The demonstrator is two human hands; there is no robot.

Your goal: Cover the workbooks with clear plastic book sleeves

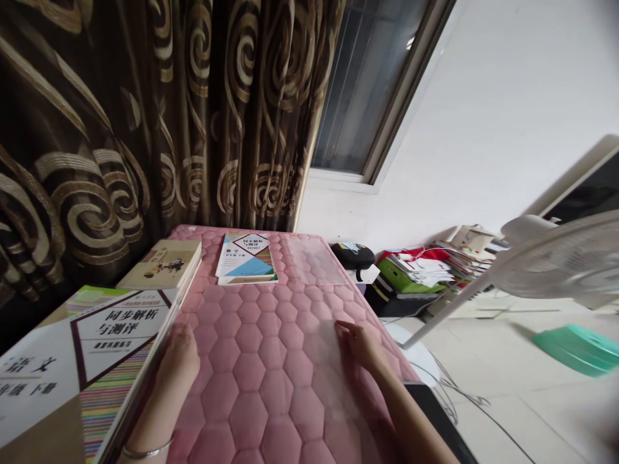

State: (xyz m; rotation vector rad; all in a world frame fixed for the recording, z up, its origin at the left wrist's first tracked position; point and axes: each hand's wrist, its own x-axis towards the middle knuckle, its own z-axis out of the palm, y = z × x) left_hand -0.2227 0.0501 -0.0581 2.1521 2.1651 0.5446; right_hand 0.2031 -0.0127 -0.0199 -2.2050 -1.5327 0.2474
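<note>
My left hand (182,348) is beside the right edge of a large workbook (116,335) with a white, purple-lined cover, which tops a stack; its fingers are blurred and partly hidden, so its hold cannot be made out. My right hand (358,341) rests low over the right side of the pink quilted surface (271,374), index finger stretched out and nothing visible in it. Beneath and near it lies a clear glossy sheet (333,380). A smaller blue and white workbook (247,259) lies farther back, apart from both hands.
Behind the large workbook sits a beige book (162,263). A brown curtain (193,116) hangs behind. To the right are a white fan (556,258), a black case (353,256), a green stool (578,348), piled papers (423,267) and cables on the floor.
</note>
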